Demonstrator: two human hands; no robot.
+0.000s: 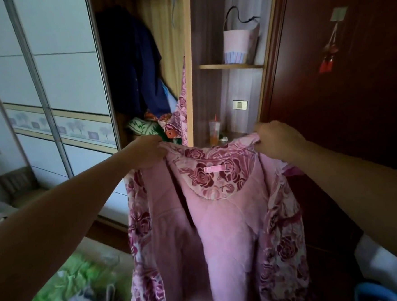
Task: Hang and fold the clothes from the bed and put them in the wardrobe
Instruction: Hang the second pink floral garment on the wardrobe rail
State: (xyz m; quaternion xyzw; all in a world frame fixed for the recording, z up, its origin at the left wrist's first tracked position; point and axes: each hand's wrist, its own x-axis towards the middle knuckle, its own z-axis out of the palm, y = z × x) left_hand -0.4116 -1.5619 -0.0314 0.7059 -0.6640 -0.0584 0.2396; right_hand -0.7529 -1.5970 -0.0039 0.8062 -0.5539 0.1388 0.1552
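In front of the open wardrobe (pixel 189 57), I am holding up one pink rose-patterned jacket (pixel 221 219), both hands curled tight on its shoulders: left hand (pixel 149 151) on the left, right hand (pixel 276 140) on the right. One dark blue garment (pixel 135 60) is hanging far inside.

Pink rose-patterned garment (pixel 221 219), open-fronted, lining outward, hanging upright before the open wardrobe (pixel 144 60).
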